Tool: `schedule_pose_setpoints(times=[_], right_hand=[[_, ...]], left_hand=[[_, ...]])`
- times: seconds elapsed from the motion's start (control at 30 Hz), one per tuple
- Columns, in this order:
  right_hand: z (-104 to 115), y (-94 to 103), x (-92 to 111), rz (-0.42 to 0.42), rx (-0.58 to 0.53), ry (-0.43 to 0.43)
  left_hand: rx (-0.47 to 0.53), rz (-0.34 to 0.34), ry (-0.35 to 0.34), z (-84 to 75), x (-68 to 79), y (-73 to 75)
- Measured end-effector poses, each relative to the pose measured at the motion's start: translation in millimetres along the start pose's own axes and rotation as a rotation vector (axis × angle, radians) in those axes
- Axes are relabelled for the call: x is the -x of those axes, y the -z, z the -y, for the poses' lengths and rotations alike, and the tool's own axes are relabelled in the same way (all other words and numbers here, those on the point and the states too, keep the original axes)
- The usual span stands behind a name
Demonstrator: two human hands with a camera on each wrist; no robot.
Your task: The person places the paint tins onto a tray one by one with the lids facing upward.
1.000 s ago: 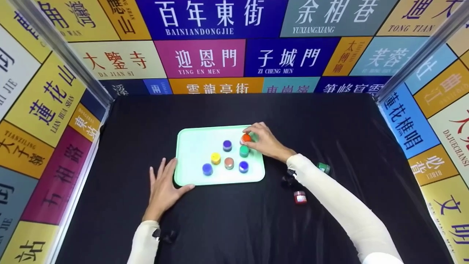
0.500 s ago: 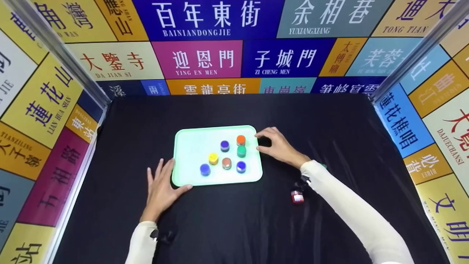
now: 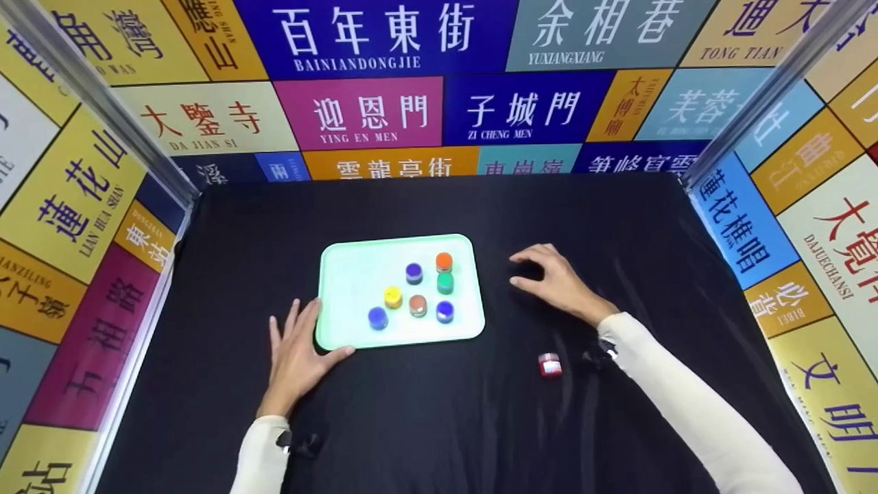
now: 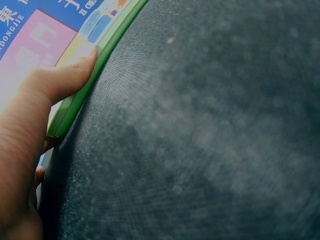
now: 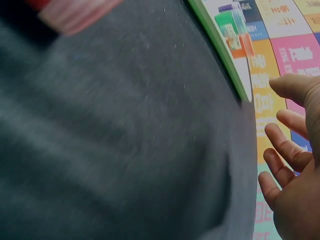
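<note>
Head view: your left hand (image 3: 298,360) is at the lower left corner of the pale green tray (image 3: 353,274), thumb and fingers spread apart, touching its edge; left wrist view has the thumb on the rim. Your right hand (image 3: 562,285), right of center, is off the tray, thumb and fingertips apart.

Tray sits mid-frame, a bit left, on black cloth (image 3: 411,425). Jars on its center and right: orange-lidded jar (image 3: 444,262) at upper right, green-lidded jar (image 3: 445,283) just below, dark purple jar (image 3: 413,273) to their left, yellow jar (image 3: 392,296) and brown jar (image 3: 418,305) in the middle, blue jar (image 3: 444,311) lower right, violet-blue jar (image 3: 378,318) lower left. Red jar (image 3: 549,365) is on the cloth, below your right hand in frame. Lettered panels (image 3: 360,113) across top.
</note>
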State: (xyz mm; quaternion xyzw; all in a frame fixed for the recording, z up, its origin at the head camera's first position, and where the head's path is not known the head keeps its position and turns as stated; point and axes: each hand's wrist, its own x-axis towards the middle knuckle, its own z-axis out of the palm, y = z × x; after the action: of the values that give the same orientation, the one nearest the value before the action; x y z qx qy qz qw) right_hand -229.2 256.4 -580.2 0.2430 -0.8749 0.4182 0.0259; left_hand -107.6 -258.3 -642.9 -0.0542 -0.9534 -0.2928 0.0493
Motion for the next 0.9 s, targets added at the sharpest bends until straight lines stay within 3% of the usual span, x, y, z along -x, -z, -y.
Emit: schedule_pose_setpoints(times=[0.37,0.9], right_hand=[[-16.8,26.5,48.0,-0.104,0.0,-0.1],[-28.6,38.7,105.6,-0.122,-0.011,-0.159]], left_hand=[[0.012,-0.01,-0.009,0.2,0.4,-0.4],[0.007,0.005,0.006,1.7,1.2,0.0]])
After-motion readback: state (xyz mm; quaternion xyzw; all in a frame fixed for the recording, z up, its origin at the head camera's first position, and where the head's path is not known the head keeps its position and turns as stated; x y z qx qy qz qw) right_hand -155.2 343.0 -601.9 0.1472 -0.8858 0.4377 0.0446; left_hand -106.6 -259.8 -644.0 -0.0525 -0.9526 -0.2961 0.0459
